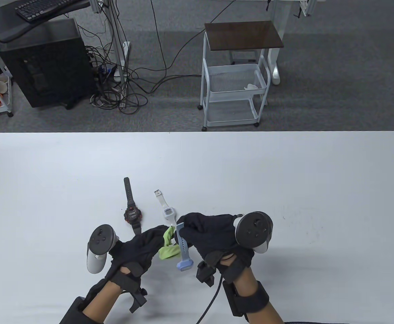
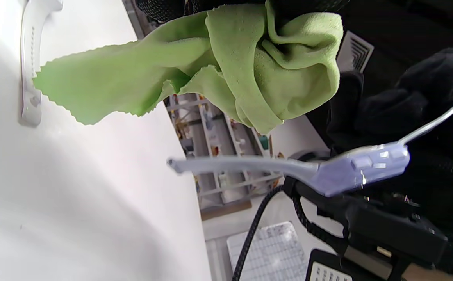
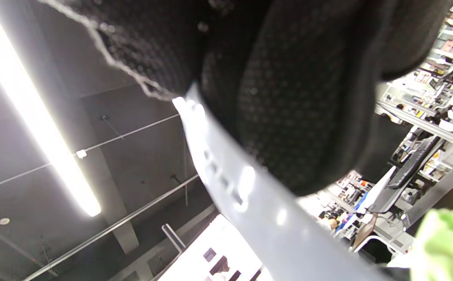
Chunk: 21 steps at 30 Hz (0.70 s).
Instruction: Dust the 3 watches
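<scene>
Holding: our right hand (image 1: 213, 236) pinches the blue watch (image 1: 183, 249) above the bench (image 1: 284, 175); left hand (image 1: 142, 249) grips the green cloth (image 1: 168, 248) beside it. White watch (image 1: 165, 210) and black watch (image 1: 131, 211) lie just beyond.
</scene>
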Each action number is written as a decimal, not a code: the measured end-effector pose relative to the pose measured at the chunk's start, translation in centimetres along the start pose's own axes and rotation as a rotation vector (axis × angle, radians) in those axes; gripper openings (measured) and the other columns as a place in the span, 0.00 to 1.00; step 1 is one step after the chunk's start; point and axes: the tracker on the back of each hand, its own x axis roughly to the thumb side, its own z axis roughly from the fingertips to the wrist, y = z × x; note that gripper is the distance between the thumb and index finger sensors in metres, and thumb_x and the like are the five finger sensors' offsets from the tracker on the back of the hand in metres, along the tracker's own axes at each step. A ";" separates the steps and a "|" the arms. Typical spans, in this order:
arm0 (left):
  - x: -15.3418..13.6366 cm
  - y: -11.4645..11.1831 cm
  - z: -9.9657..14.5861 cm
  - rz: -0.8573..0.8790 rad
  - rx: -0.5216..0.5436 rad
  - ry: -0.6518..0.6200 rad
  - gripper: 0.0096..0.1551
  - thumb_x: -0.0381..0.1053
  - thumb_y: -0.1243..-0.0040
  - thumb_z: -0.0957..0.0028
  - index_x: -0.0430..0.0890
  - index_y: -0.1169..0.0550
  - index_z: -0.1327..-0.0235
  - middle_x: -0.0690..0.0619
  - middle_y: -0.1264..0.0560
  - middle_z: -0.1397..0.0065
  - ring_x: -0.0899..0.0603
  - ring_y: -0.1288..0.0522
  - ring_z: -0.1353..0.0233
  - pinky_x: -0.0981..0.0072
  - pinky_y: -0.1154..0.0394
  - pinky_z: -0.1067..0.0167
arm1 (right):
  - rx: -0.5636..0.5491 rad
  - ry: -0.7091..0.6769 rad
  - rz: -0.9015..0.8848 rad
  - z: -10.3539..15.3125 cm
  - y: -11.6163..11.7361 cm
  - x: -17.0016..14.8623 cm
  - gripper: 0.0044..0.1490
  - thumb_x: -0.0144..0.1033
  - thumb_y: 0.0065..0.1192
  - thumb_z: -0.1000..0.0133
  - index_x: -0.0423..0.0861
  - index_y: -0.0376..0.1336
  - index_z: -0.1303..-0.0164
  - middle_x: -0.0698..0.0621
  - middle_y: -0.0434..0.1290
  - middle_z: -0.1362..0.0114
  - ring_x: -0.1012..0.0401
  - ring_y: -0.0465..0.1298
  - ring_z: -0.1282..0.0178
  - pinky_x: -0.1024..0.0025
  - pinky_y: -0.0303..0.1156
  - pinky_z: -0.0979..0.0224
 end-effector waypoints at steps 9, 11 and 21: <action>-0.4 -1.9 -0.4 0.179 -0.126 -0.014 0.26 0.58 0.55 0.34 0.45 0.31 0.32 0.46 0.37 0.18 0.30 0.43 0.16 0.29 0.51 0.24 | -0.115 0.026 0.079 0.3 -0.8 -1.1 0.23 0.44 0.66 0.55 0.45 0.74 0.55 0.46 0.88 0.62 0.57 0.90 0.72 0.46 0.74 0.44; -0.6 -2.0 -0.5 0.219 -0.145 -0.012 0.26 0.58 0.56 0.34 0.45 0.32 0.32 0.45 0.37 0.19 0.30 0.41 0.16 0.30 0.50 0.24 | -0.144 0.035 0.108 0.4 -1.2 -1.2 0.23 0.44 0.66 0.55 0.45 0.74 0.55 0.46 0.88 0.62 0.57 0.90 0.72 0.46 0.74 0.44; -1.4 -3.0 -0.7 0.363 -0.210 0.004 0.26 0.59 0.58 0.34 0.45 0.34 0.30 0.44 0.38 0.19 0.32 0.36 0.18 0.32 0.45 0.24 | -0.241 0.057 0.153 0.8 -1.7 -1.7 0.23 0.45 0.65 0.54 0.45 0.74 0.55 0.47 0.87 0.62 0.59 0.90 0.73 0.47 0.74 0.45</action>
